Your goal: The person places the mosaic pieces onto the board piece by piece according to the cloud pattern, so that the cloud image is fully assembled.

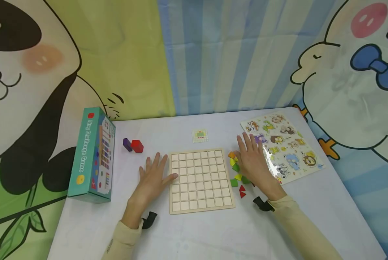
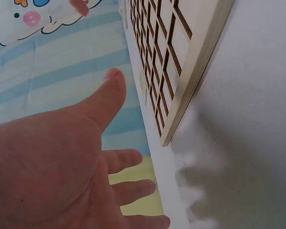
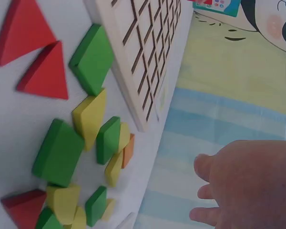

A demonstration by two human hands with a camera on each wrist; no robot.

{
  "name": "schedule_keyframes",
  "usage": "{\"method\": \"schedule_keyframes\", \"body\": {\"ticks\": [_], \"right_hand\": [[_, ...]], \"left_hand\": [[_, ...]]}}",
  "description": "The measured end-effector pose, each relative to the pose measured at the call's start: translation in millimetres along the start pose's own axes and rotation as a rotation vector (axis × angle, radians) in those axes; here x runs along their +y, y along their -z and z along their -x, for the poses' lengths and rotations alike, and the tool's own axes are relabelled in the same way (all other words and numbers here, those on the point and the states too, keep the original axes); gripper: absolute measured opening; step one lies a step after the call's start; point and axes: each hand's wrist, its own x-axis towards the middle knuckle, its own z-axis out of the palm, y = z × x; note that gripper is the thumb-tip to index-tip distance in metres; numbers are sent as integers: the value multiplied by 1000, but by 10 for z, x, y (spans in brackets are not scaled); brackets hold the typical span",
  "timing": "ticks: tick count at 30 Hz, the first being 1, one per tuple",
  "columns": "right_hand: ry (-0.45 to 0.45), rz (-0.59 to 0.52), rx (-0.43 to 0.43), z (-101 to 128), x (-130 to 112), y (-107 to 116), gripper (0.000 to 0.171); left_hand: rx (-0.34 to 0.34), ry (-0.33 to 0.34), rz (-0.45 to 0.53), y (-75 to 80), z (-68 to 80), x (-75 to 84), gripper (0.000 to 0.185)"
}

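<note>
**Both hands flat beside the wooden grid board**

On the white table, at its middle, lies the wooden grid board, its square cells bare; the left hand lies just left of it, fingers straight and spread, holding nothing, the thumb reaching the board's left edge; from the left wrist view the palm sits just above the tabletop with the board's corner close by; whether the thumb truly touches the wood I cannot tell.

Right of the board, the right hand is also flat with fingers apart and gripping nothing; it lies over the heap of coloured blocks, green, yellow, orange and red pieces, some of them triangles, packed just beside the board's right edge.

Farther right lies an animal peg puzzle, partly under the right hand's fingers; at the far side of the board sits a small pattern card; to the left, a purple block and a red block lie together, and a teal game box stands on its edge near the table's left side.
</note>
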Motion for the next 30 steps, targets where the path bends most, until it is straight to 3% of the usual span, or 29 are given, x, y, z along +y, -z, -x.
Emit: {"method": "schedule_keyframes", "body": {"ticks": [15,21,30], "right_hand": [[17,-56,6,23,166,-224,58],[8,-69,17,-25,108,-275,49],[29,-39,99,-47,56,-359,37]], "left_hand": [[-114,80,38,-19,4,-15,105],[-129,91,44,-42,3,-30,107],[-115,74,11,-46,25,-17,109]]}}
